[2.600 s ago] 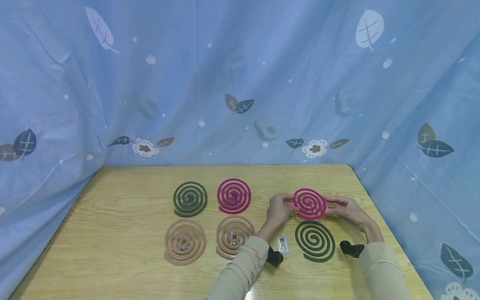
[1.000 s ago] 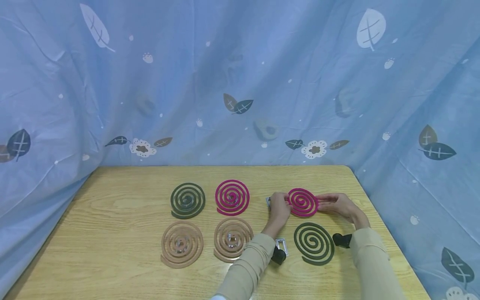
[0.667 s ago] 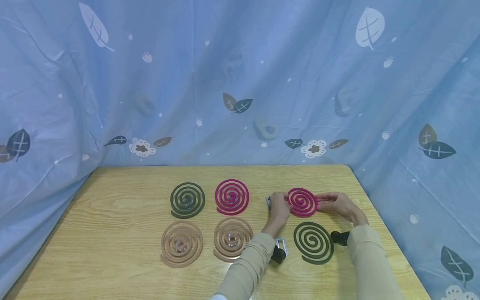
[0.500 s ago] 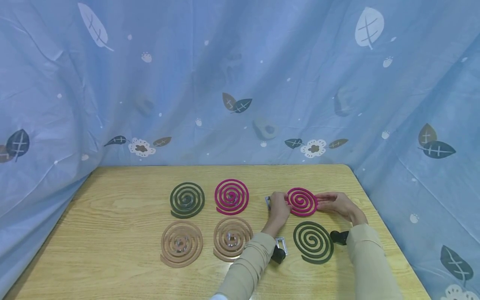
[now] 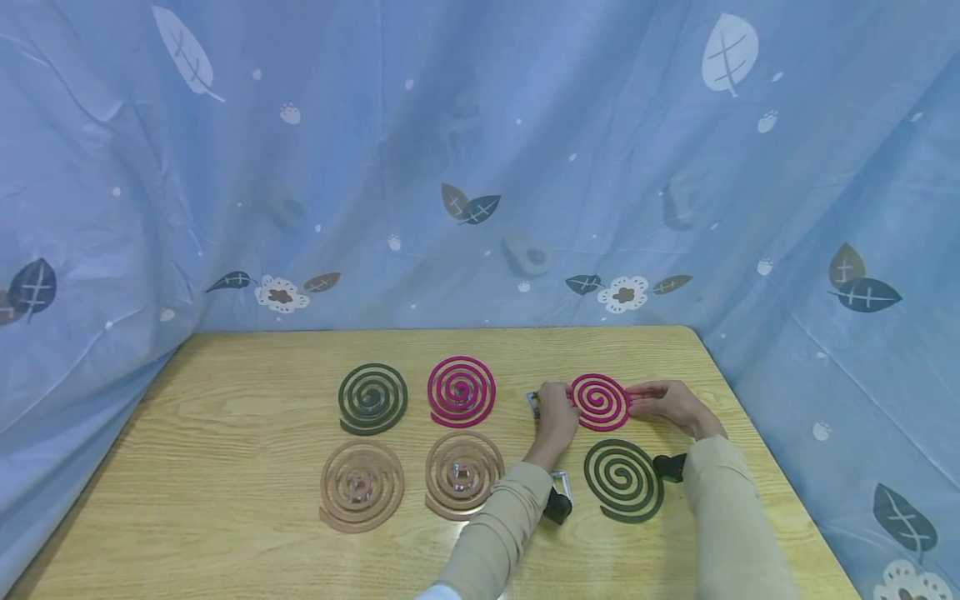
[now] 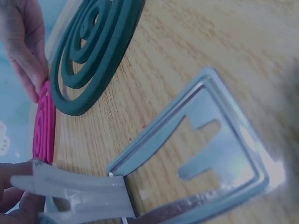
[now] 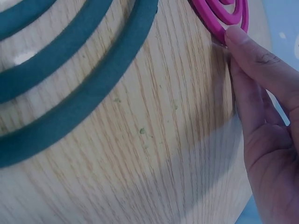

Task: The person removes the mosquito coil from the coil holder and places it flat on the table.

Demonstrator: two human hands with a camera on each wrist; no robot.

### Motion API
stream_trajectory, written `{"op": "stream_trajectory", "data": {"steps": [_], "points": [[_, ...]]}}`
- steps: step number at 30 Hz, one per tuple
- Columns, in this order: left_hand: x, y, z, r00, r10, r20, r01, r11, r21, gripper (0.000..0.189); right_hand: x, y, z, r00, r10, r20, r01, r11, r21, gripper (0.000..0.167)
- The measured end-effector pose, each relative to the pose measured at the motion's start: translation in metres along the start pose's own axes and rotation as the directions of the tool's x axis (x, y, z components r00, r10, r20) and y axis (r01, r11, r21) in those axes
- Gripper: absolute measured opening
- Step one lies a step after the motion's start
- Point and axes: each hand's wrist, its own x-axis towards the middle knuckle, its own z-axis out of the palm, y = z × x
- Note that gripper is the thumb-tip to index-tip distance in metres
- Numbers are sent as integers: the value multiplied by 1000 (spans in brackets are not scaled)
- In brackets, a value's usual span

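A magenta mosquito coil [image 5: 597, 400] is between my two hands at the table's back right. My left hand [image 5: 557, 412] holds its left rim with bent fingers. At the right rim, my right hand [image 5: 675, 404] pinches it between thumb and fingers, which shows in the right wrist view beside the magenta coil [image 7: 216, 31]. A dark green coil [image 5: 621, 476] lies just in front. One metal coil stand [image 5: 567, 487] rests near my left wrist, large in the left wrist view as a cut-out metal frame [image 6: 233, 154]. Another stand [image 5: 532, 404] is partly hidden behind my left hand.
Left of my arms, several coils stand in two rows: green [image 5: 372, 397] and magenta [image 5: 462, 389] behind, tan [image 5: 360, 484] and tan [image 5: 430, 475] in front, metal stands showing through them. Black wrist cameras [image 5: 557, 506] hang under both wrists. A blue curtain [image 5: 375, 167] encloses the table.
Since the oldest frame, both hands have moved the magenta coil slightly left and lower toward the table. Over the last second the grip stays the same, with only a small shift of the head view.
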Motion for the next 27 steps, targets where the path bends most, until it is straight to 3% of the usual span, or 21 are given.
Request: {"op": "stream_trajectory", "data": {"steps": [4,5,9,14,22,27], "points": [[1,3,-3,1000,13,-9,-14,997,-81,28,-2,-1,3,999,1,-35,-2,1000,-30,49],[-1,13,-12,1000,-18,14,20,991,-131,28,-3,-1,3,999,-9,-43,7,999,-47,50],[-3,23,-22,999,-9,45,19,973,-230,31,-8,0,4,996,-56,-73,52,997,-52,53],[-7,34,-36,989,65,131,-23,953,-302,32,-14,5,6,987,-130,-99,129,992,-13,53],[-19,38,-50,972,127,196,-41,920,-390,34,-29,10,19,933,-312,-178,297,949,-107,51],[-31,32,-61,953,205,222,-92,897,-432,32,-43,3,32,897,-381,-223,341,919,-198,45]]}}
